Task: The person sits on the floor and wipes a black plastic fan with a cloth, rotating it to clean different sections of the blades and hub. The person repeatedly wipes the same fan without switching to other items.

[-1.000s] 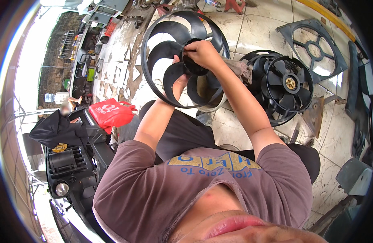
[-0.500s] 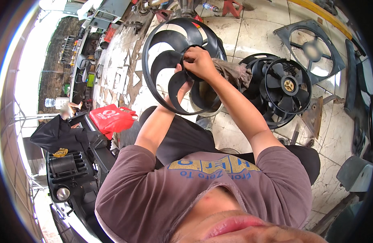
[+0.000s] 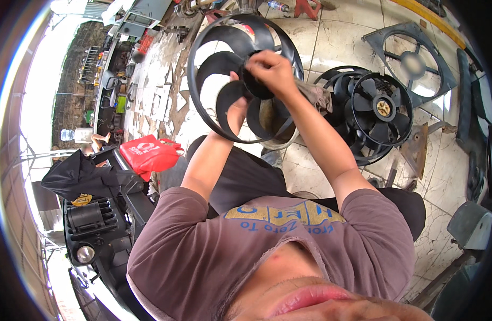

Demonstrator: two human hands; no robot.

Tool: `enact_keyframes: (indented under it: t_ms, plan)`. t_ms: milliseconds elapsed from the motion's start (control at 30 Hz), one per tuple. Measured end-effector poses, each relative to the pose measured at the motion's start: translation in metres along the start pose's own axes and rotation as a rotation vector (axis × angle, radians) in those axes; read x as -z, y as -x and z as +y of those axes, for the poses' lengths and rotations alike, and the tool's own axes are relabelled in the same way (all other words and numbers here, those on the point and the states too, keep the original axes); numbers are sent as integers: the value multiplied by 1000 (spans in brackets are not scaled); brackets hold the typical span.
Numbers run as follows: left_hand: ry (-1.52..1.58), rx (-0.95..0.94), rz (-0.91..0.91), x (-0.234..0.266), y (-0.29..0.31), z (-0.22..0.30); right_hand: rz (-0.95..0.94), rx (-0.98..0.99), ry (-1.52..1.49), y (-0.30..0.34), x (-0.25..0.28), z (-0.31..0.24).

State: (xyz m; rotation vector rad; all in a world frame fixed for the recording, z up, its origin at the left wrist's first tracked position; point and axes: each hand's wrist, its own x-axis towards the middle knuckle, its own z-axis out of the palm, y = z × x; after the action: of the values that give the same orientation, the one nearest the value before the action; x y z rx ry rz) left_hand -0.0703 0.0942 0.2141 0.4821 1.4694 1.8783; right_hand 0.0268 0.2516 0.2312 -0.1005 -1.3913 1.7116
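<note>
A large black ringed fan wheel [image 3: 215, 66] with curved blades is held up in front of me, tilted. My left hand [image 3: 235, 111] reaches between its blades and grips it beside the hub, with the thumb showing past a blade edge. My right hand [image 3: 275, 74] is at the dark hub [image 3: 255, 80] in the middle, its fingers pinched together and slightly blurred. What lies between those fingertips, if anything, I cannot make out. A greyish cloth [image 3: 316, 98] is bunched behind my right wrist, close to the wheel's rim.
To the right, another black fan assembly [image 3: 382, 108] rests on the tiled floor, with a square fan shroud [image 3: 414, 67] beyond it. A rusty metal bracket [image 3: 415, 152] lies nearby. On the left are a red bag [image 3: 149, 156] and black vehicle parts [image 3: 91, 218]. A workbench stands farther back.
The fan wheel has tilted and shifted slightly away from me. My right hand has moved up and a little right at the hub. My left hand keeps its grip.
</note>
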Motion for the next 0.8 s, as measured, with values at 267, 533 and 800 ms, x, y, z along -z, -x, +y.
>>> enact_keyframes:
  t_ms: [267,533,800]
  plan:
    - [528,-3,-424,-1,-10,44,238,-30,-406,-47,57,-87]
    - [824,40,-492,9,-5,45,298,-1,-341,-50,79,-90]
    - [420,11,-237,6,-6,35,137,134,125,-41,46,-84]
